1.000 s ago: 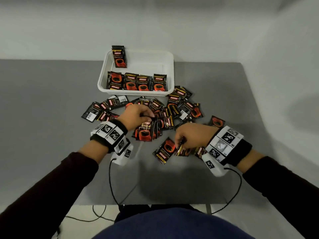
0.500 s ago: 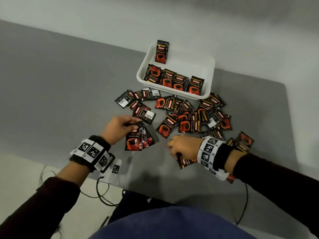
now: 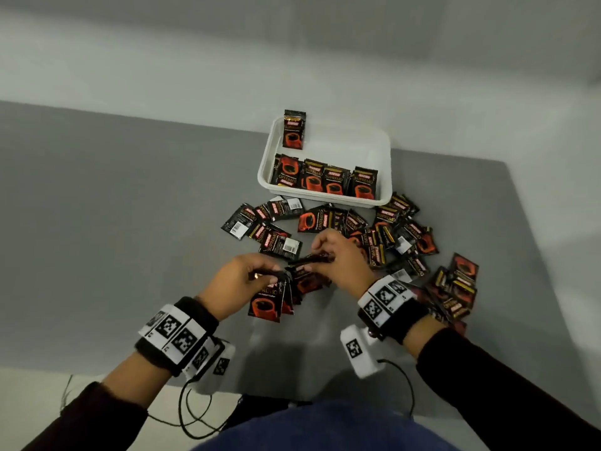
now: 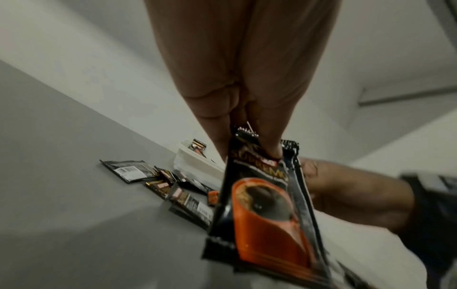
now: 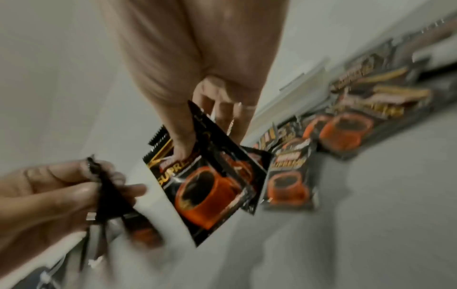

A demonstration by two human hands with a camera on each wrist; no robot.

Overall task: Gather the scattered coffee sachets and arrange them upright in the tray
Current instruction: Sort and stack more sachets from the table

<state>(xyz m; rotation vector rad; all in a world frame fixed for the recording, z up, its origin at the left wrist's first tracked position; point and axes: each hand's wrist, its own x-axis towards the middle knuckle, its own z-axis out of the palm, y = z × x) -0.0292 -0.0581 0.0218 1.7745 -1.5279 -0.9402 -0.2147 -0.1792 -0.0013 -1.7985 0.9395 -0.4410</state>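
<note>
Black-and-orange coffee sachets (image 3: 387, 232) lie scattered on the grey table in front of a white tray (image 3: 385, 157). Several sachets (image 3: 328, 182) stand upright along the tray's near wall, and one (image 3: 294, 128) leans in its far left corner. My left hand (image 3: 260, 273) pinches a hanging stack of sachets (image 3: 268, 301) (image 4: 262, 211) by the top edges. My right hand (image 3: 325, 255) holds a small bunch of sachets (image 5: 210, 176) right beside that stack. Both hands are above the table's near middle.
More sachets (image 3: 455, 288) lie at the right by my right wrist, and a few (image 3: 260, 222) lie left of the pile. Black cables (image 3: 192, 415) hang off the table's near edge. The table ends close behind the tray.
My right hand lifted sachets off the table and carried them left to the stack in my left hand. The left hand rose a little. The head view shifted.
</note>
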